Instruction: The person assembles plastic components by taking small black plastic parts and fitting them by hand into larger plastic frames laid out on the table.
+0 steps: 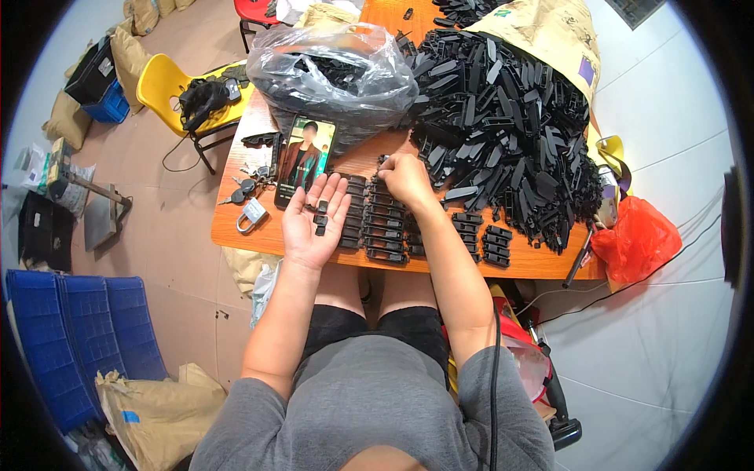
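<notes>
My left hand [315,231] is palm up with its fingers stretched out, and a few small black plastic pieces [320,220] lie on the palm and fingers. My right hand [406,180] is closed, its fingertips together at the far end of a column of black plastic parts [385,228]; what they pinch is too small to make out. Another column of such parts [353,210] lies beside my left hand. Shorter rows of black parts [496,246] lie to the right of my right forearm.
A large heap of black plastic pieces [503,118] spills from a paper sack [550,39] on the wooden table [259,141]. Behind my hands stands a clear plastic bag [338,86] of black parts. A phone [305,161], keys [245,188] and a padlock [252,215] lie at left. A red bag [636,243] hangs at right.
</notes>
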`<action>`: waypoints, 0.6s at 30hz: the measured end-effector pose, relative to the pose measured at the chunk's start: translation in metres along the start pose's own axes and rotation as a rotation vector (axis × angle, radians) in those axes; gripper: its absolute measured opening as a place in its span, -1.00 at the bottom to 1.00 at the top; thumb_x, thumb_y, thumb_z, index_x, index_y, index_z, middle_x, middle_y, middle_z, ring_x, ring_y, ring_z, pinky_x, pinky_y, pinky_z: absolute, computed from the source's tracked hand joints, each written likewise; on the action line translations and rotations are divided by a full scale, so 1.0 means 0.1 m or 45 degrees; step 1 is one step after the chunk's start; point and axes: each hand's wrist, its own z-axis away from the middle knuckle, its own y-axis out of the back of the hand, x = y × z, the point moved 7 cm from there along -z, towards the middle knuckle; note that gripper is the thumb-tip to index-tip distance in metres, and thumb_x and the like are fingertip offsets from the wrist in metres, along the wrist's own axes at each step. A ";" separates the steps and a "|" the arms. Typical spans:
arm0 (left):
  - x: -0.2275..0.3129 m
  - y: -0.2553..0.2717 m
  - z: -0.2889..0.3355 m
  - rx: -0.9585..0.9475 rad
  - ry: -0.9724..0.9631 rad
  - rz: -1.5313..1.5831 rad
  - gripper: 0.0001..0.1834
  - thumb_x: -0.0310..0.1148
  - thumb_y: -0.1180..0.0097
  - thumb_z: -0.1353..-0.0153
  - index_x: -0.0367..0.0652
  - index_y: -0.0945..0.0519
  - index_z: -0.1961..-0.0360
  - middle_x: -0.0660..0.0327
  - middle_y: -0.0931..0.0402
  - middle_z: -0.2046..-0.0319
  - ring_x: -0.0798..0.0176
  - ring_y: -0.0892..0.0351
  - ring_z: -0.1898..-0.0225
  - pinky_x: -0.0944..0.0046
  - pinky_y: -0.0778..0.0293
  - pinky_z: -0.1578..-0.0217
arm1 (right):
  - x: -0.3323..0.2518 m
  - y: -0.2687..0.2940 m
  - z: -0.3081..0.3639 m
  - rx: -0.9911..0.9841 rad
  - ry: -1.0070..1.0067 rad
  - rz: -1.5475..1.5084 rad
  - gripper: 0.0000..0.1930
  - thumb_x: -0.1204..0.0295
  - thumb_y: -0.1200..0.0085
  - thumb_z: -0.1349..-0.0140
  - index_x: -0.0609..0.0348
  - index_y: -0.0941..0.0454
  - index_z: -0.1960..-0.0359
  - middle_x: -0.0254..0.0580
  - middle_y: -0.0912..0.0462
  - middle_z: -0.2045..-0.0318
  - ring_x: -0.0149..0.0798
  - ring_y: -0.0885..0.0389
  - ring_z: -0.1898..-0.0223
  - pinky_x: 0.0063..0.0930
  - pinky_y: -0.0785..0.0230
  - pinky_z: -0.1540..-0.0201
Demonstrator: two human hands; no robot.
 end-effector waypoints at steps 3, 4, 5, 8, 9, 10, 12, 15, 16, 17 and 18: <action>-0.02 -0.02 0.00 -0.014 0.009 -0.003 -0.54 -0.15 0.25 -0.45 -0.30 -0.40 -0.13 -0.07 -0.39 -0.19 -0.08 -0.32 -0.29 -0.08 -0.25 -0.30 | -0.02 -0.04 -0.01 -0.034 -0.023 0.086 -0.83 0.39 -0.24 -0.08 0.21 -0.70 0.35 0.03 -0.70 0.39 -0.03 -0.70 0.24 -0.24 -0.48 0.12; -0.03 -0.02 -0.01 -0.016 0.017 -0.006 -0.54 -0.15 0.24 -0.45 -0.30 -0.40 -0.14 -0.07 -0.39 -0.19 -0.08 -0.32 -0.29 -0.08 -0.24 -0.30 | -0.01 -0.04 -0.01 -0.032 -0.046 0.127 -0.83 0.38 -0.24 -0.07 0.20 -0.69 0.35 0.04 -0.70 0.38 -0.01 -0.69 0.22 -0.22 -0.48 0.11; -0.04 -0.02 -0.01 -0.016 0.021 -0.006 -0.54 -0.15 0.24 -0.45 -0.30 -0.40 -0.14 -0.07 -0.39 -0.19 -0.08 -0.32 -0.29 -0.08 -0.24 -0.30 | -0.01 -0.04 -0.02 -0.030 -0.049 0.128 -0.83 0.38 -0.24 -0.07 0.20 -0.69 0.35 0.04 -0.70 0.38 -0.01 -0.69 0.22 -0.22 -0.48 0.11; -0.07 -0.07 -0.03 -0.069 0.034 -0.024 -0.53 -0.13 0.24 -0.45 -0.30 -0.40 -0.15 -0.07 -0.38 -0.21 -0.08 -0.31 -0.29 -0.07 -0.25 -0.30 | -0.06 0.00 0.00 0.053 -0.005 0.324 -0.82 0.37 -0.21 -0.08 0.20 -0.68 0.34 0.06 -0.69 0.38 0.04 -0.68 0.22 -0.19 -0.47 0.11; -0.07 -0.08 -0.01 -0.063 0.034 -0.035 -0.52 -0.12 0.25 -0.45 -0.30 -0.38 -0.16 -0.07 -0.37 -0.21 -0.08 -0.32 -0.29 -0.07 -0.25 -0.29 | -0.16 0.05 0.09 0.104 0.041 0.221 -0.83 0.38 -0.19 -0.09 0.21 -0.67 0.34 0.06 -0.68 0.37 0.04 -0.67 0.22 -0.19 -0.47 0.11; -0.06 -0.09 0.00 -0.056 0.035 -0.046 -0.50 -0.11 0.25 -0.45 -0.30 -0.37 -0.17 -0.07 -0.36 -0.22 -0.07 -0.32 -0.28 -0.08 -0.26 -0.29 | -0.27 0.09 0.18 0.156 0.085 0.118 -0.84 0.39 -0.18 -0.10 0.21 -0.67 0.33 0.06 -0.67 0.37 0.05 -0.66 0.21 -0.20 -0.46 0.11; -0.13 -0.13 0.01 -0.071 0.042 -0.072 -0.48 -0.08 0.27 -0.46 -0.30 -0.36 -0.19 -0.08 -0.35 -0.22 -0.07 -0.33 -0.27 -0.05 -0.26 -0.28 | -0.47 0.12 0.42 0.123 0.246 0.030 -0.85 0.41 -0.15 -0.11 0.19 -0.65 0.32 0.03 -0.66 0.33 0.06 -0.65 0.22 -0.14 -0.47 0.11; -0.19 -0.10 -0.01 -0.143 0.081 -0.103 -0.44 -0.04 0.32 -0.46 -0.31 -0.33 -0.22 -0.09 -0.34 -0.23 -0.05 -0.34 -0.26 -0.01 -0.24 -0.29 | -0.81 0.04 0.75 -0.071 0.426 -0.022 -0.84 0.44 -0.14 -0.10 0.15 -0.63 0.28 -0.01 -0.62 0.27 0.04 -0.63 0.22 -0.12 -0.49 0.13; -0.20 -0.08 -0.02 -0.197 0.109 -0.103 -0.42 -0.02 0.35 -0.46 -0.31 -0.31 -0.23 -0.10 -0.34 -0.24 -0.04 -0.35 -0.25 0.01 -0.23 -0.30 | -0.87 0.04 0.84 -0.042 0.433 -0.029 -0.80 0.43 -0.14 -0.13 0.15 -0.65 0.21 -0.04 -0.62 0.23 0.04 -0.62 0.20 -0.18 -0.46 0.10; -0.22 -0.07 -0.01 -0.202 0.119 -0.106 -0.42 -0.02 0.35 -0.46 -0.31 -0.31 -0.23 -0.10 -0.34 -0.24 -0.04 -0.35 -0.25 0.01 -0.23 -0.30 | -0.86 0.00 0.86 -0.011 0.461 -0.003 -0.82 0.42 -0.16 -0.13 0.13 -0.64 0.23 -0.04 -0.60 0.24 0.04 -0.62 0.21 -0.16 -0.47 0.12; -0.24 -0.07 0.00 -0.220 0.149 -0.107 -0.40 -0.01 0.37 -0.47 -0.32 -0.31 -0.23 -0.11 -0.34 -0.24 -0.03 -0.34 -0.26 0.03 -0.20 -0.32 | -0.84 0.00 0.89 0.000 0.478 0.014 -0.84 0.42 -0.15 -0.13 0.13 -0.63 0.26 -0.06 -0.60 0.27 0.04 -0.62 0.23 -0.15 -0.48 0.16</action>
